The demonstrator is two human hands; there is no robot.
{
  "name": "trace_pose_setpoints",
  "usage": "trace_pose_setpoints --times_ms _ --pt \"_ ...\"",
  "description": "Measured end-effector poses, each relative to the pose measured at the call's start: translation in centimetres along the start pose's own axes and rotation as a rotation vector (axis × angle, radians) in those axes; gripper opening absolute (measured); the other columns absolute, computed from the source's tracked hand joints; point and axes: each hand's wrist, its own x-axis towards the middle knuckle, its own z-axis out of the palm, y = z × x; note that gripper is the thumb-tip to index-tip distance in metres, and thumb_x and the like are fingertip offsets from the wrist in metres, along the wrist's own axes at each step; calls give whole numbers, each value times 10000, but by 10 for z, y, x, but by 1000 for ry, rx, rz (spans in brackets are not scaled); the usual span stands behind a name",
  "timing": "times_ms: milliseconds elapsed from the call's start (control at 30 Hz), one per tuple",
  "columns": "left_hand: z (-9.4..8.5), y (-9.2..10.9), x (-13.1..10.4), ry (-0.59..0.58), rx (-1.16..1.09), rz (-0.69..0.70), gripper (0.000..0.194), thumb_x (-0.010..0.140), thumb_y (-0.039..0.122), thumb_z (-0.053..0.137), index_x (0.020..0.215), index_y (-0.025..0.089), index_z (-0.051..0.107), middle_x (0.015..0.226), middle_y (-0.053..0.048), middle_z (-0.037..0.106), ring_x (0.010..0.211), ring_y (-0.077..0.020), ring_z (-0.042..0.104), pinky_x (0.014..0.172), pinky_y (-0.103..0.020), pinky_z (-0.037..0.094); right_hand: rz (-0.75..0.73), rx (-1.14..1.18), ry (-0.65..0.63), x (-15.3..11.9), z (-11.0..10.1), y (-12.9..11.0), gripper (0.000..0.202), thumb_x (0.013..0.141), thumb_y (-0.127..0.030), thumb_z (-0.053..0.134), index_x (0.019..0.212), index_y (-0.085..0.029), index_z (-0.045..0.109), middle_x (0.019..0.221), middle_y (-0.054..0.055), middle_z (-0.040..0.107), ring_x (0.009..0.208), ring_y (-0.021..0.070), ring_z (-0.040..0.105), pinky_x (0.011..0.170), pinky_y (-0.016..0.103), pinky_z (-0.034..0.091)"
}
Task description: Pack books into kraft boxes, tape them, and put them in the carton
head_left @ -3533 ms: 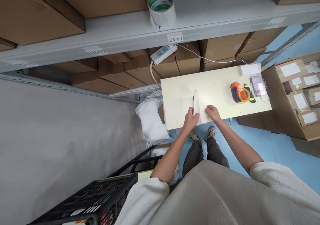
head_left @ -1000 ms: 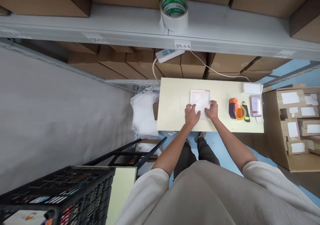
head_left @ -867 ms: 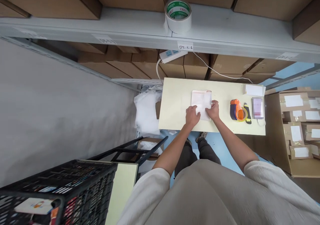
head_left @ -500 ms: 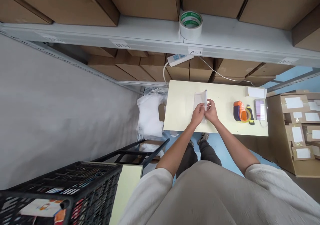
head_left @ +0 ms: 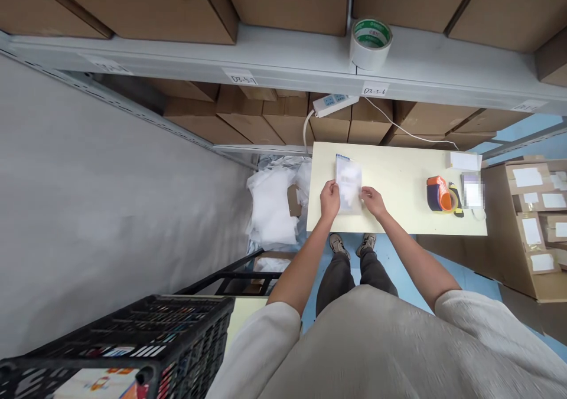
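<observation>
A flat packet in translucent white plastic wrap [head_left: 349, 182] lies on the pale table, with blue print along its upper left edge. My left hand [head_left: 330, 200] is closed on the packet's left edge, thumb on the upper side. At the opposite edge, my right hand [head_left: 372, 201] pinches the wrap with thumb and fingertips. What is inside the wrap shows only as a whitish blur.
On the table's [head_left: 401, 180] right side are an orange tape dispenser [head_left: 438, 194], a yellow-black cutter [head_left: 456, 200] and a white box [head_left: 463, 161]. White wrap sheets [head_left: 274, 204] are piled left. A black crate [head_left: 190, 340] stands lower left, below the shelf [head_left: 292, 62].
The packet stood on edge between my close-set hands; now it lies flat with its broad face up. My hands have moved apart to its two sides. The view has shifted slightly left.
</observation>
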Motion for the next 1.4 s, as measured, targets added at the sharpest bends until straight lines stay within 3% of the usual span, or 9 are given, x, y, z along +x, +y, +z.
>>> trace_pose_setpoints --times_ms 100,233,533,700,833,933,1067,1200,1400 --pt "-11 -19 13 3 24 -49 264 1038 279 518 1178 238 738 1163 -70 794 1140 -241 737 1031 -346 571 -3 -64 42 0 12 8 430 798 -430 682 1175 -226 709 1212 104 762 999 253 727 1010 483 595" --pt "-15 -37 25 -38 26 -124 265 987 258 530 1123 241 757 1024 -44 791 1066 -239 741 1007 -367 585 14 -131 131 3 19 11 483 784 -404 644 1228 -215 679 1203 111 744 963 256 720 988 473 599" --pt "2 -43 38 -209 180 -85 154 934 211 591 951 251 739 993 -77 794 993 -273 735 959 -398 577 52 -162 231 10 -1 18 515 782 -410 607 1244 -188 656 1132 115 724 955 269 689 969 465 583" --pt "5 -40 28 -69 224 -115 181 929 149 616 1054 256 690 1005 -70 778 998 -261 734 946 -379 567 33 -141 173 4 -12 19 490 775 -383 617 1231 -211 664 1173 109 736 989 258 697 993 472 585" --pt "-4 -26 16 -35 371 -64 243 907 108 617 1102 242 672 1225 -117 705 1191 -284 696 1078 -429 532 18 -114 136 -8 -28 9 406 780 -363 631 1157 -222 690 1219 111 755 988 243 724 1016 487 587" --pt "-10 -12 4 -57 475 15 380 878 77 604 1219 242 644 1323 -142 648 1317 -312 638 1173 -473 485 -14 -76 144 -24 -57 3 359 813 -377 626 1123 -218 714 1243 125 764 1013 248 738 1008 479 594" --pt "1 8 -27 -84 517 194 459 870 84 584 1311 212 603 1534 -197 532 1532 -351 474 1296 -522 371 -62 -25 227 -53 -120 9 311 828 -383 615 1062 -217 736 1166 113 794 1017 256 737 1023 483 588" --pt "33 28 -64 -111 520 219 469 893 134 601 1355 213 581 1666 -217 415 1581 -399 418 1270 -603 395 10 -30 372 -82 -196 33 276 798 -352 603 988 -214 748 1043 102 807 991 283 740 994 493 590" --pt "104 52 -94 -192 511 254 412 903 152 602 1312 207 610 1610 -216 470 1578 -372 446 1289 -572 389 123 -177 476 -89 -294 81 277 793 -300 609 1007 -211 762 1045 113 800 957 295 724 940 474 586"
